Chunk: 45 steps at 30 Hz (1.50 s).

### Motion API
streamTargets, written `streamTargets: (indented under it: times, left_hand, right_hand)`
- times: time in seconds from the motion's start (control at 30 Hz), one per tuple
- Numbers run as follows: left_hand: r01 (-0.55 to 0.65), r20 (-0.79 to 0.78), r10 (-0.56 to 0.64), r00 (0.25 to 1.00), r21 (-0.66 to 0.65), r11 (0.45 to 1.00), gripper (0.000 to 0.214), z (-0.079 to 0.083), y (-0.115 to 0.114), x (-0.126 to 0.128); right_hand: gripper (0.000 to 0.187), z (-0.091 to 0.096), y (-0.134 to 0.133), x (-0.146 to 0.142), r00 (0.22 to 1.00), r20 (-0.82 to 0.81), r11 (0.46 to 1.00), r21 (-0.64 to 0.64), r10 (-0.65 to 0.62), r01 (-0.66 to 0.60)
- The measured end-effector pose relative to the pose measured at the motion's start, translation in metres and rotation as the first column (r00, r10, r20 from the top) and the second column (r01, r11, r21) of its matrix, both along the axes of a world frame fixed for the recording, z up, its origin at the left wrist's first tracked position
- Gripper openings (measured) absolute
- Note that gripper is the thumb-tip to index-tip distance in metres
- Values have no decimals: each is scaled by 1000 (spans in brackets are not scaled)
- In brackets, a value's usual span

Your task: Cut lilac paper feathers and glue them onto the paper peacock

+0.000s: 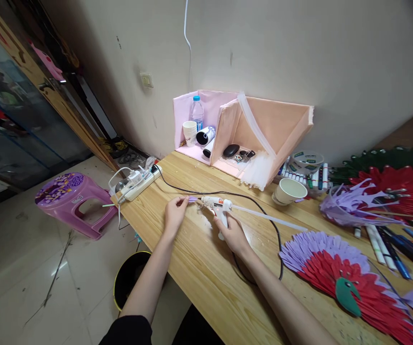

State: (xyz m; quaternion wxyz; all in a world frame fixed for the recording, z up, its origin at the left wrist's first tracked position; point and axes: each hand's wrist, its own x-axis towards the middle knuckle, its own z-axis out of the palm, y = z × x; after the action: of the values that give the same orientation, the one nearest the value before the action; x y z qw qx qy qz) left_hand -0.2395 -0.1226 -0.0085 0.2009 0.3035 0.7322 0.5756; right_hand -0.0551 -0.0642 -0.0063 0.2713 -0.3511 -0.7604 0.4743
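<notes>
My right hand [232,233] is closed round the handle of a white hot glue gun [216,205], whose nozzle points left over the wooden table [206,273]. A long clear glue stick [271,218] sticks out of the gun's back to the right. My left hand [175,212] pinches a small purple paper piece [192,199] right at the nozzle tip. The gun's black cord [260,207] loops across the table to a white power strip [136,184] at the left corner.
A purple and red paper fan with a green piece [339,273] lies at right, more paper fans [379,194] behind it. A paper cup [288,191], markers [310,178], a pink box [242,136] with a bottle stand at the wall. Purple stool [73,201] and black bin [130,278] on the floor.
</notes>
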Motion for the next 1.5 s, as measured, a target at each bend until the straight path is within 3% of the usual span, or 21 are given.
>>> streamTargets:
  times: [0.1,0.17,0.23,0.43,0.57,0.67,0.8,0.93,1.07,1.23,1.37,1.5]
  left_hand:
    - [-20,42,19,999,5,1000,29,2,-7,0]
    - [-13,72,13,997,2,1000,30,5,-14,3]
    - [0,101,0,995,-2,1000,31,10,-21,6]
    - [43,211,-38,977,-21,999,38,22,-37,22]
    - [119,328,-104,939,-27,993,41,33,-36,43]
    - [196,352,-179,919,-15,980,40,47,-29,64]
    - [332,305,-322,896,22,943,33,72,-12,103]
    - [526,193,-532,824,90,846,25,98,17,158]
    - [686,118,-699,705,135,715,22,127,49,218]
    - [776,-15,-791,612,204,597,21,156,75,281]
    - [803,-73,-819,569,265,534,15,164,84,312]
    - [813,-57,-833,551,262,520,13,160,87,324]
  right_hand:
    - [34,1,12,-10,998,-22,997,45,-65,66]
    - [33,3,26,-24,994,-29,978,177,-107,111]
    - [31,5,42,-40,988,69,932,349,-135,103]
    - [19,4,62,-73,972,163,913,398,-168,91]
    - [23,9,56,-62,969,206,916,398,-138,46]
    - [26,26,51,-22,971,227,924,382,-69,-23]
    - [18,67,39,73,990,131,944,315,54,-93]
    - [11,108,21,169,998,46,931,364,-54,34]
    - [18,131,11,235,979,-11,865,466,-202,183]
    - [26,151,10,286,921,-94,737,572,-379,361]
    - [24,163,11,306,855,-176,615,625,-488,480]
    - [21,167,13,315,854,-166,603,642,-493,473]
